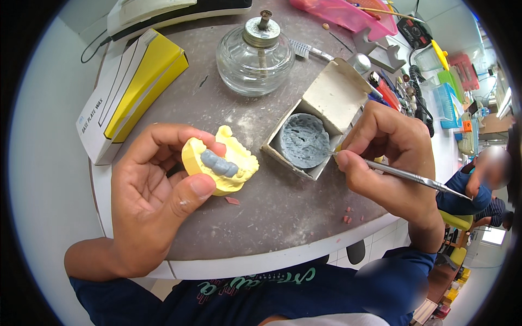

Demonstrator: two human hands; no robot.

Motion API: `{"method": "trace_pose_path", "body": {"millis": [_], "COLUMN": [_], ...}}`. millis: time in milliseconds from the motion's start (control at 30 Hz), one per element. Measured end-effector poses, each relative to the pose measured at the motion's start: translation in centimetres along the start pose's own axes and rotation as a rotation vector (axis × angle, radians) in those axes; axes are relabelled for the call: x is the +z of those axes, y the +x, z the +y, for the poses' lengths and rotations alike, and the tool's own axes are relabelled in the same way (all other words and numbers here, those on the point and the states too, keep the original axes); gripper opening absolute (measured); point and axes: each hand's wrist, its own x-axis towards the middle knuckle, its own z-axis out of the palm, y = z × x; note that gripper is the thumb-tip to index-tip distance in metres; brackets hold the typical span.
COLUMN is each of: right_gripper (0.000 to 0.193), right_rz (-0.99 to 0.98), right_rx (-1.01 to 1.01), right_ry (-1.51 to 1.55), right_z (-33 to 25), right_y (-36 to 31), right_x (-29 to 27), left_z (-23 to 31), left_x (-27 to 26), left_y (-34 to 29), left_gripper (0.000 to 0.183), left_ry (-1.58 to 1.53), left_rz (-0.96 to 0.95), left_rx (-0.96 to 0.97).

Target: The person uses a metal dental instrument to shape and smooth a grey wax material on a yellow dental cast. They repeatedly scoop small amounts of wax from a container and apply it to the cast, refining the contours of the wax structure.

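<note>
My left hand (157, 190) pinches a yellow dental cast (238, 149) between thumb and fingers, raised over the table. Grey wax teeth (218, 163) sit along one side of the cast's arch. My right hand (389, 157) grips a slim metal wax carver (399, 172) like a pen. Its far tip reaches into a round mass of grey wax (304, 140), whose surface is scraped and uneven. That wax lies in a small white cardboard box (270, 151) with its lid (334, 98) folded back. The carver's other end points out to the right.
A glass spirit lamp (255, 60) stands beyond the box, unlit. At left lies a yellow and white carton (136, 92). Behind are a brush (307, 50) and a pink tray (353, 13). Pink wax crumbs (347, 219) lie near the front edge. Other people (470, 185) are at far right.
</note>
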Motion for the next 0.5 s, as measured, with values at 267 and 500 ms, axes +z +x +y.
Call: {"method": "trace_pose_path", "body": {"millis": [267, 500], "right_gripper": [0.016, 0.017], "right_rz": [-0.008, 0.013], "right_rx": [0.065, 0.08], "right_ry": [-0.006, 0.052], "right_z": [-0.14, 0.01], "right_y": [0.38, 0.58], "right_x": [0.16, 0.54], "left_z": [0.16, -0.28], "left_x": [-0.14, -0.29], "left_y": [0.06, 0.29], "left_gripper": [0.044, 0.044], "left_ry": [0.023, 0.013], "left_rz": [-0.009, -0.007], "left_rx": [-0.023, -0.002]}}
